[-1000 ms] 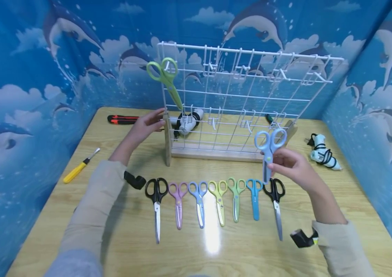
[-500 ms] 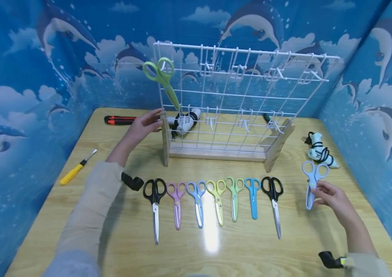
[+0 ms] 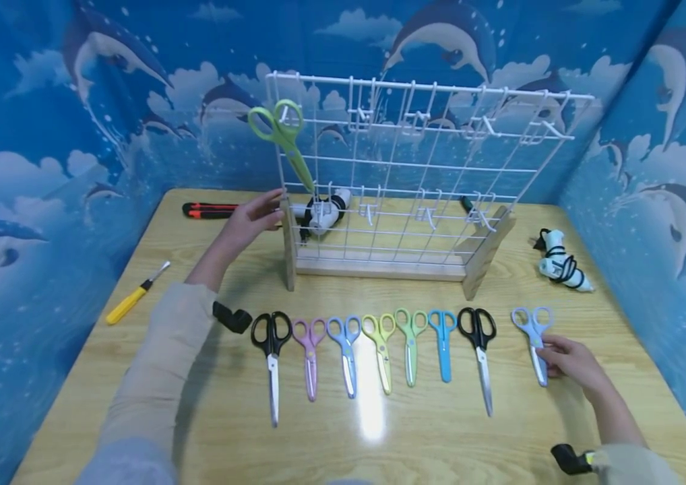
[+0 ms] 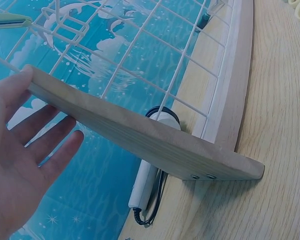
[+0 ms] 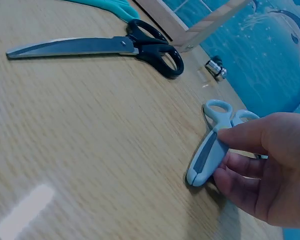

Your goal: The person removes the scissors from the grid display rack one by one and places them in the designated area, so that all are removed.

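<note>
My right hand (image 3: 575, 362) pinches a pair of light blue scissors (image 3: 534, 337) by the blade part, at the right end of a row of scissors. In the right wrist view the thumb lies on top of the light blue scissors (image 5: 215, 142), fingers at their side, close over the table. My left hand (image 3: 253, 219) touches the left wooden foot (image 4: 140, 130) of a white wire rack (image 3: 410, 162), its fingers spread and mostly straight. Green scissors (image 3: 285, 141) hang from the rack's upper left hook. Black-handled scissors (image 3: 482, 357) lie just left of the light blue pair.
The row also holds blue scissors (image 3: 443, 343), green, yellow, periwinkle, pink and another black-handled pair (image 3: 272, 357). A cord-wrapped glue gun (image 3: 563, 263) lies at right, a similar tool (image 3: 326, 212) behind the rack. A yellow screwdriver (image 3: 131, 302) and a red-black tool (image 3: 209, 210) lie at left.
My right hand has carried the light blue scissors from in front of the rack's right end to the right, then down to the table beside the row. My left hand stays at the rack.
</note>
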The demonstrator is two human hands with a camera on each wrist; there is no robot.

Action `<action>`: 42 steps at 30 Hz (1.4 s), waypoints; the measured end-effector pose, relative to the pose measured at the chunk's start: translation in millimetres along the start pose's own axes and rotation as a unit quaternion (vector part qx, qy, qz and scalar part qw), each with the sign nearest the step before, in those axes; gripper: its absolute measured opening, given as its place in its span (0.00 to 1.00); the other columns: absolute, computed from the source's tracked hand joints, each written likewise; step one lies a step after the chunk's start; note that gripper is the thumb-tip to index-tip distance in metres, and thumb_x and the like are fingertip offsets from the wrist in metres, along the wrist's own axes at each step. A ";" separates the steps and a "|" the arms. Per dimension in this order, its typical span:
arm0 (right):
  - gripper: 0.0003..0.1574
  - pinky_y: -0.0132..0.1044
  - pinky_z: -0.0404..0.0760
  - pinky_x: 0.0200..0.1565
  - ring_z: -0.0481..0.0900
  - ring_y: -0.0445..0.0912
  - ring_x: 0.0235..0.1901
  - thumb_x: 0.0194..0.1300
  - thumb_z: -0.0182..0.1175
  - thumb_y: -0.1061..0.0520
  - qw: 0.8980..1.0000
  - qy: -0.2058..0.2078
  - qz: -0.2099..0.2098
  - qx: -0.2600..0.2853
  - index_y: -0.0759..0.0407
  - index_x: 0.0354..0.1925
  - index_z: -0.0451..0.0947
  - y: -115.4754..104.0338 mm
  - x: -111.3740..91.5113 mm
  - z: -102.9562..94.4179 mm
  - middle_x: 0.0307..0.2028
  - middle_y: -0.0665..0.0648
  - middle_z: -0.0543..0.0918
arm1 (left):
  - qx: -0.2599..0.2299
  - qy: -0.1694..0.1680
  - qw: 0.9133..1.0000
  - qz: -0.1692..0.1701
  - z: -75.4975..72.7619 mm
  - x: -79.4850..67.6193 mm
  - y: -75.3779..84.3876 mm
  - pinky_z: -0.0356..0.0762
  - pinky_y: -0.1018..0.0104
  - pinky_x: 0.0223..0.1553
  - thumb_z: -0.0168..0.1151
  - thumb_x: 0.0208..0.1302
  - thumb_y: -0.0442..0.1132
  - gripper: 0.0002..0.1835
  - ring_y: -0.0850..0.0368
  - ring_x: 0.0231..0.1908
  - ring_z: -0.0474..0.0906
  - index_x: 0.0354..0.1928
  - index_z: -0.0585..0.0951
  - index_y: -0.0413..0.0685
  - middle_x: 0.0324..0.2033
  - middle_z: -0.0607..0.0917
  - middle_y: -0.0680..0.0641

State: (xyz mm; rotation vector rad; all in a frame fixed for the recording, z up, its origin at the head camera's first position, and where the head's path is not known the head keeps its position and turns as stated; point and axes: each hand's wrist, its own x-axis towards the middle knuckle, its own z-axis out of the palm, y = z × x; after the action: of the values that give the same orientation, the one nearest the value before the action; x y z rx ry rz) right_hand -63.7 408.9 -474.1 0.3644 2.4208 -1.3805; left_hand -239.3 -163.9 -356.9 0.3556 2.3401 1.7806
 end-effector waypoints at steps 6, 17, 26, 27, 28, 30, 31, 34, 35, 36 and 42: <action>0.35 0.33 0.79 0.27 0.75 0.39 0.22 0.58 0.52 0.55 0.999 0.015 0.011 -0.048 0.79 0.54 0.54 -28.8 -15.9 16.8 0.31 0.54 0.77 | 0.004 0.002 1.000 -0.001 -0.1 -2.1 -1.5 0.70 0.60 0.48 0.55 0.53 0.50 0.30 0.52 0.53 0.65 0.59 0.61 0.64 0.57 0.65 0.45; 0.29 0.31 0.76 0.22 0.73 0.40 0.21 0.56 0.52 0.56 0.986 0.061 -0.002 -0.157 0.75 0.51 0.61 -40.4 -23.1 37.3 0.33 0.67 0.75 | -0.001 0.002 1.000 0.001 -0.6 -0.8 -2.5 0.70 0.60 0.48 0.56 0.53 0.50 0.30 0.53 0.53 0.65 0.59 0.61 0.64 0.57 0.66 0.45; 0.31 0.37 0.70 0.26 0.73 0.49 0.29 0.54 0.54 0.50 0.961 0.079 0.017 -0.264 0.71 0.50 0.65 -52.1 -25.4 45.2 0.34 0.64 0.76 | -0.004 0.002 1.000 -0.001 -0.6 -2.1 -1.2 0.69 0.58 0.49 0.55 0.54 0.49 0.30 0.53 0.53 0.64 0.59 0.60 0.63 0.57 0.65 0.45; 0.30 0.37 0.69 0.26 0.73 0.50 0.29 0.54 0.54 0.50 0.958 0.078 0.019 -0.276 0.70 0.50 0.65 -53.5 -25.7 45.2 0.34 0.63 0.76 | -0.003 0.002 1.000 -0.001 -0.5 -2.2 -1.2 0.69 0.59 0.49 0.55 0.54 0.49 0.30 0.53 0.54 0.64 0.60 0.60 0.63 0.57 0.65 0.46; 0.30 0.37 0.69 0.26 0.73 0.49 0.29 0.54 0.54 0.50 0.955 0.077 0.018 -0.285 0.70 0.50 0.66 -54.6 -25.9 45.4 0.34 0.63 0.76 | -0.004 0.001 1.000 0.000 -0.6 -2.3 -1.3 0.69 0.59 0.49 0.55 0.54 0.49 0.30 0.53 0.54 0.64 0.60 0.60 0.63 0.57 0.65 0.46; 0.29 0.37 0.68 0.24 0.72 0.48 0.27 0.55 0.54 0.51 0.950 0.074 0.017 -0.302 0.70 0.49 0.66 -57.6 -26.4 45.6 0.33 0.62 0.76 | -0.007 0.000 1.000 0.002 -0.8 -2.2 -1.3 0.69 0.59 0.49 0.55 0.54 0.49 0.30 0.53 0.54 0.64 0.60 0.60 0.63 0.57 0.65 0.46; 0.28 0.36 0.68 0.23 0.72 0.47 0.26 0.55 0.54 0.52 0.948 0.074 0.016 -0.311 0.70 0.49 0.66 -59.0 -26.4 45.9 0.32 0.61 0.76 | -0.006 0.000 1.000 0.003 -0.9 -2.2 -1.2 0.69 0.59 0.49 0.55 0.54 0.50 0.30 0.53 0.54 0.64 0.60 0.60 0.63 0.57 0.65 0.46; 0.27 0.35 0.66 0.20 0.71 0.46 0.24 0.55 0.54 0.52 0.938 0.072 0.008 -0.338 0.70 0.48 0.67 -63.6 -26.4 46.2 0.29 0.59 0.76 | -0.011 -0.001 1.000 0.006 -1.3 -1.9 -1.1 0.69 0.59 0.49 0.55 0.53 0.50 0.30 0.54 0.53 0.64 0.59 0.61 0.63 0.57 0.66 0.46; 0.26 0.35 0.65 0.20 0.70 0.45 0.23 0.55 0.54 0.53 0.935 0.071 0.005 -0.348 0.70 0.47 0.68 -65.0 -26.3 46.2 0.28 0.58 0.76 | -0.012 -0.001 1.000 0.006 -1.2 -1.8 -0.9 0.70 0.59 0.49 0.56 0.53 0.50 0.30 0.54 0.53 0.64 0.59 0.61 0.63 0.57 0.66 0.46; 0.26 0.35 0.65 0.19 0.70 0.45 0.23 0.54 0.54 0.52 0.932 0.071 0.003 -0.356 0.69 0.47 0.68 -66.5 -26.7 46.1 0.28 0.57 0.76 | -0.014 -0.002 1.000 0.007 -1.2 -1.7 -0.7 0.70 0.59 0.48 0.56 0.53 0.50 0.30 0.54 0.53 0.65 0.59 0.61 0.63 0.57 0.66 0.46; 0.20 0.35 0.64 0.15 0.72 0.47 0.22 0.57 0.50 0.52 0.919 0.138 -0.062 -0.365 0.65 0.42 0.72 -87.7 -28.2 46.8 0.27 0.58 0.77 | -0.019 -0.003 1.000 0.009 -0.5 -1.6 0.3 0.70 0.60 0.48 0.56 0.53 0.51 0.30 0.54 0.53 0.65 0.59 0.61 0.63 0.56 0.66 0.46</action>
State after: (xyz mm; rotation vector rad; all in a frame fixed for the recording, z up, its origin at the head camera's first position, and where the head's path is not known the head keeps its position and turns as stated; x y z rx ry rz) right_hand -63.8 323.1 -416.5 0.2165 3.0070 -0.3883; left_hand -237.9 -164.7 -356.6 0.3779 2.3018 1.8270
